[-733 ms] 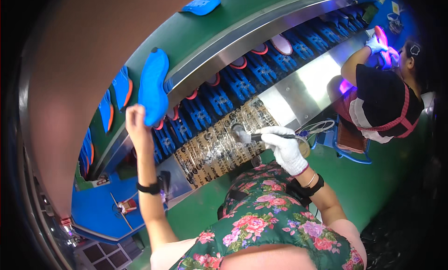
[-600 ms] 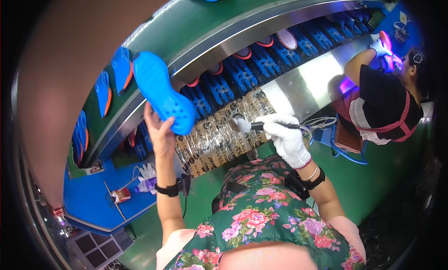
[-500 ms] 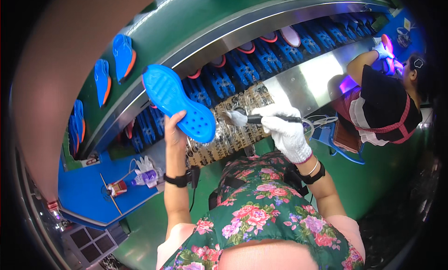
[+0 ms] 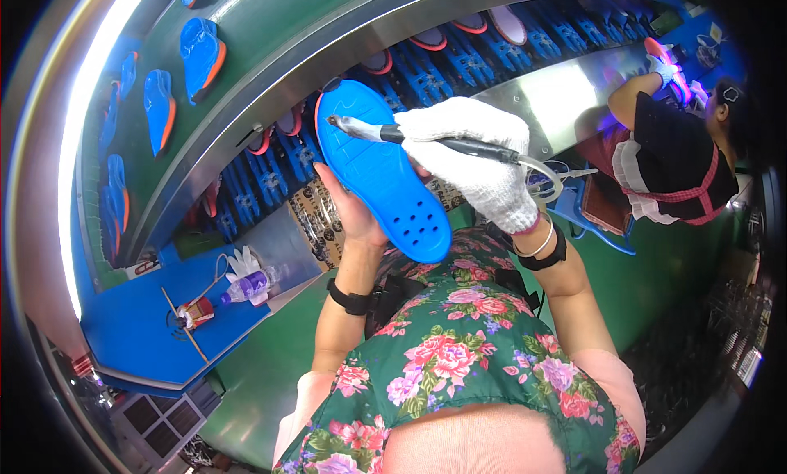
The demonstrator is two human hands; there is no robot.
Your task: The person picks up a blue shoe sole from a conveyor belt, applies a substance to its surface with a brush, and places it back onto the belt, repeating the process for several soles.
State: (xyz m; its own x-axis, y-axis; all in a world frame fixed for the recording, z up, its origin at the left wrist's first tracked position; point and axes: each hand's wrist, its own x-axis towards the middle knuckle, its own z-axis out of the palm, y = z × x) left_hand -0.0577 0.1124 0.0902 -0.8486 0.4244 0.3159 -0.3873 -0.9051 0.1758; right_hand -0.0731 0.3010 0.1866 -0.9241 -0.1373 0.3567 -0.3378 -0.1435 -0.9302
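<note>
My bare left hand [image 4: 354, 202] holds a blue shoe sole [image 4: 384, 179] from beneath, its holed end tilted toward me. A strip of orange-red shows along the sole's far left edge. My right hand [image 4: 479, 150], in a white knitted glove, grips a black-handled brush [image 4: 451, 144] with a pale tube running from its rear end. The brush's bristles lie over the sole's upper part, near its left edge, and appear to touch it. Part of my left hand's fingers is hidden behind the sole.
A green conveyor belt [image 4: 270, 43] carries several blue-and-orange soles [image 4: 160, 109]. Below its metal edge runs a row of blue holders [image 4: 422, 72] with shoe pieces. On a blue table [image 4: 131, 326] lie a purple bottle [image 4: 244, 288] and a white glove. A co-worker [image 4: 672, 150] handles a shoe at right.
My left hand has brought the sole to the right and nearer my body. The brush, formerly apart from the sole, is now over its upper part, moved up and left by my right hand.
</note>
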